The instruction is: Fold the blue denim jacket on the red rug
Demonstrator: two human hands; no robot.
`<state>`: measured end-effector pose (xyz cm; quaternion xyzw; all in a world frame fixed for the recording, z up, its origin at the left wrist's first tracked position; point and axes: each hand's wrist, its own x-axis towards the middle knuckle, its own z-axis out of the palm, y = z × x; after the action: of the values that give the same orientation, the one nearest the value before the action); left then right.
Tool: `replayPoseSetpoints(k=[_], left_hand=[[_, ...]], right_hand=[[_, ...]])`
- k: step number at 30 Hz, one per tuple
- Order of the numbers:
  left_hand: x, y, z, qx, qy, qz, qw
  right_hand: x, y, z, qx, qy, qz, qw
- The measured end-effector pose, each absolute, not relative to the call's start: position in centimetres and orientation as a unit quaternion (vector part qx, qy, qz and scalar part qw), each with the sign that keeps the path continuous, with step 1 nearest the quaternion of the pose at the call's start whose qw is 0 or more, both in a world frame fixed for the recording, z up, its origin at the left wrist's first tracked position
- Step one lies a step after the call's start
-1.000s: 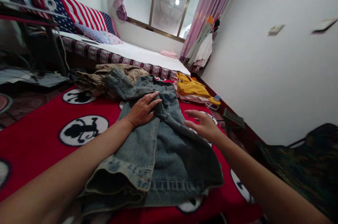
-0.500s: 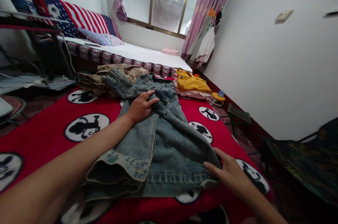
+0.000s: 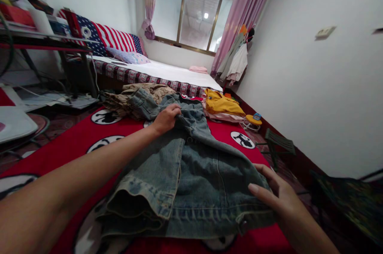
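A faded blue denim jacket point(image 3: 200, 182) lies spread out, its hem towards me and its collar end away from me. One sleeve reaches out at the far left. My left hand point(image 3: 167, 118) is closed on a pinch of denim at the jacket's upper part, lifting it slightly. At the near right side my right hand point(image 3: 277, 194) holds the jacket's edge by the hem, thumb on top; the other fingers are partly hidden behind the cloth. Under the jacket is a red blanket point(image 3: 74, 138) with black-and-white round figures.
Behind the jacket lie a tan patterned garment point(image 3: 155, 90) and a folded yellow garment point(image 3: 223, 103) on a pile. Farther back stands a bed point(image 3: 167, 72). A dark stool point(image 3: 278, 142) is at the right, a desk point(image 3: 44, 42) at the left.
My left hand has closed its fingers on the denim and raised it a little. My right hand stays at the jacket's right edge. The camera view has tilted up slightly.
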<state>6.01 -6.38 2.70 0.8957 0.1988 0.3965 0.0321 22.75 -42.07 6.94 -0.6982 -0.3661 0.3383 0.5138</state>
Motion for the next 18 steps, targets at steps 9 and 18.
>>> replayPoseSetpoints(k=[9, 18], left_hand=[[2.0, -1.4, 8.1, 0.828, 0.316, 0.463, 0.021], [-1.1, -2.5, 5.6, 0.850, 0.413, 0.326, -0.026]], right_hand=[[15.1, -37.7, 8.6, -0.448, -0.721, 0.429, 0.309], [14.8, -29.3, 1.7, -0.535, -0.798, 0.059, 0.269]])
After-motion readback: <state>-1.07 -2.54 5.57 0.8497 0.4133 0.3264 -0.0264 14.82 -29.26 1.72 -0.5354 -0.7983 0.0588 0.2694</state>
